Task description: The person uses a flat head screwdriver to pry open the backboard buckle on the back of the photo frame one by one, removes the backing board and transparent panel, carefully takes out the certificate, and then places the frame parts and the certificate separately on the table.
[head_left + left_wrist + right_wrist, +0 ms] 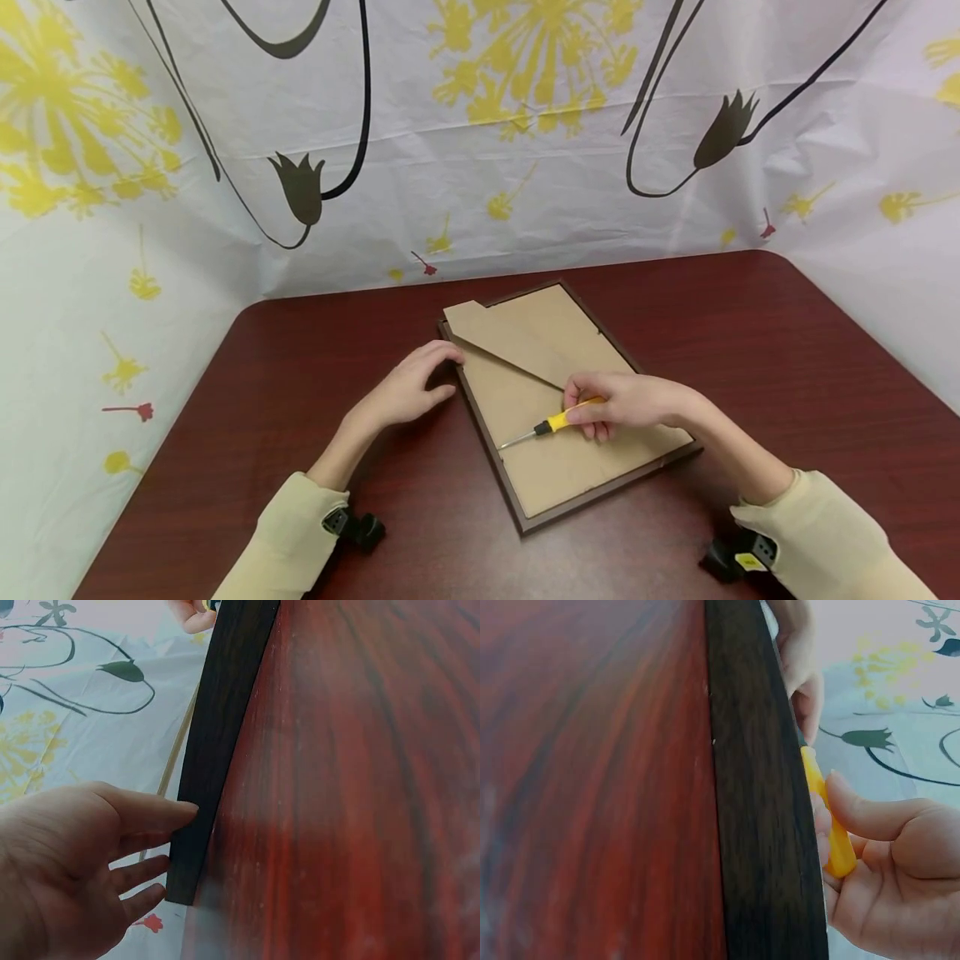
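A picture frame (607, 487) lies face down on the table, its brown cardboard backing (555, 477) showing. An easel leg (504, 335) of the same cardboard lies slantwise across the backing; its wide end reaches the far left corner. My right hand (630, 398) grips the yellow handle of a screwdriver (559, 420) above the backing. The screwdriver's tip is at the frame's left inner edge. In the right wrist view the handle (841, 844) sits between thumb and fingers. My left hand (408, 387), fingers loosely bent, rests against the frame's left side.
The dark red wooden table (300, 392) has rounded far corners. A white flower-printed cloth (480, 200) hangs behind it and along both sides. Small dark tabs (599, 332) stand at the frame's inner edge. Each wrist wears a black camera (366, 532).
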`<state>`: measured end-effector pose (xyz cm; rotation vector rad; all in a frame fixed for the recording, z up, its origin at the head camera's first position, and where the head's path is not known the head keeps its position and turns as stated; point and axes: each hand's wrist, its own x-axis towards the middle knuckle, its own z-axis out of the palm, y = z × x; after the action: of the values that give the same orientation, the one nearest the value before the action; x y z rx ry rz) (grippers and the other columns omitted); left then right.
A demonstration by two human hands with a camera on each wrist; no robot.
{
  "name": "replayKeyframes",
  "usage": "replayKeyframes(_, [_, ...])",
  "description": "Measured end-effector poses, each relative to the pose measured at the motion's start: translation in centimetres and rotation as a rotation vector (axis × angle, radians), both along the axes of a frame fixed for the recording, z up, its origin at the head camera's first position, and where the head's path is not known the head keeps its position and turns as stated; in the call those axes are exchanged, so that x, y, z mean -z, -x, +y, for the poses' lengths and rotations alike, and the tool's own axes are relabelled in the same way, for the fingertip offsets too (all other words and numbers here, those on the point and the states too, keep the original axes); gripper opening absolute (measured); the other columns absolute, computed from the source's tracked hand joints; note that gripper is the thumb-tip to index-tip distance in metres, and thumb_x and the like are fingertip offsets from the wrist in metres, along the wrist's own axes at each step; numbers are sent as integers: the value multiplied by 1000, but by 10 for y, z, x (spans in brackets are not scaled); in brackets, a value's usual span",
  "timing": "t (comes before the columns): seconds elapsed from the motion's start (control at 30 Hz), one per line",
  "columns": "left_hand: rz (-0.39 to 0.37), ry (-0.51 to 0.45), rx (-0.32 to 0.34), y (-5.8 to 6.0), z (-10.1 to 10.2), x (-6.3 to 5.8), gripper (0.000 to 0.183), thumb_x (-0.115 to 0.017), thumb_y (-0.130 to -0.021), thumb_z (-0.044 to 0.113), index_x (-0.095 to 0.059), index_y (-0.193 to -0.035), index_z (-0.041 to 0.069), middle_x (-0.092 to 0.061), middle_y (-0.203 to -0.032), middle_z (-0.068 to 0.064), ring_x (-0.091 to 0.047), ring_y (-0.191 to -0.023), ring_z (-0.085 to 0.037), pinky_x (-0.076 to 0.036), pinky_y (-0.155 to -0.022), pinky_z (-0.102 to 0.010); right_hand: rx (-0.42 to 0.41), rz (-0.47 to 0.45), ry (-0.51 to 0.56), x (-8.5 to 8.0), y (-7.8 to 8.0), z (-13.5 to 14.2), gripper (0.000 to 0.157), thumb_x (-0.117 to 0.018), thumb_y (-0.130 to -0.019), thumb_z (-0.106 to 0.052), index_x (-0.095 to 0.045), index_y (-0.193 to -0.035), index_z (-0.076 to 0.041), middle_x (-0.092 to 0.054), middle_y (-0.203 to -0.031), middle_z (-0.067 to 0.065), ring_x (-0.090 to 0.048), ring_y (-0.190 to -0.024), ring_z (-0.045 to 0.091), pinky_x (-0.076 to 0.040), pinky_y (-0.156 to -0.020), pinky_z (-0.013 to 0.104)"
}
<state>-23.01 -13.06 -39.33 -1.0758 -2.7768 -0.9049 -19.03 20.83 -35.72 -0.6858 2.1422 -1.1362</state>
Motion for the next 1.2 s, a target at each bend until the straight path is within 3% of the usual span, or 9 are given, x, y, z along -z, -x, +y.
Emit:
replayKeyframes(0.2, [-8,67,-8,0,-5,-9,20,-71,-92,4,-66,-111,7,-61,-119,-7,-53,-121,-33,-39,-107,-49,32,79,-14,2,7,7,16,-65,-100,-14,-54,-102,-3,-62,-85,7,-59,-75,21,-51,-68,29])
replayKeyframes(0.43, [-133,87,111,-4,-17,-29,10,-69,-95,9,-74,-104,10,-69,-104,2,-63,-103,-19,-50,-93,-41,37,130,5,8,17,19,17,-65,-99,-10,-51,-103,-1,-63,-92,9,-59,-77,22,-50,-70,27])
replayKeyframes(0.57, [-175,36,87,-4,-19,-36,11,-69,-96,9,-74,-105,8,-72,-99,3,-67,-95,-13,-54,-86,-38,-8,164,2,7,18,19,15,-64,-100,-11,-52,-102,-3,-62,-90,9,-58,-76,22,-50,-68,27])
replayKeyframes(0.73, [-162,-115,14,-3,-18,-36,13,-70,-95,6,-74,-107,6,-72,-98,-1,-68,-89,-13,-54,-82,-36,-53,187,-11,2,15,14,14,-64,-100,-12,-53,-100,-5,-62,-85,6,-57,-73,21,-49,-65,27])
replayKeyframes(0.83, [-136,-160,0,-2,-18,-33,15,-71,-93,4,-73,-109,5,-70,-103,-4,-67,-92,-16,-54,-84,-40,-77,188,-38,-2,10,12,14,-66,-99,-15,-54,-99,-6,-63,-81,3,-59,-70,19,-51,-64,28])
replayKeyframes(0.97, [-122,-135,3,-1,-20,-27,18,-71,-93,1,-71,-111,3,-67,-108,-8,-66,-99,-23,-52,-90,-47,-109,155,-79,-8,3,10,14,-67,-99,-16,-55,-97,-8,-64,-78,2,-61,-66,18,-53,-61,29])
replayKeyframes(1.2, [-156,-24,37,1,-24,-21,23,-70,-94,4,-67,-116,1,-61,-115,-11,-61,-108,-27,-48,-96,-46,-91,80,-123,-12,-4,5,15,-65,-100,-14,-52,-96,-8,-62,-77,5,-60,-65,18,-51,-58,28])
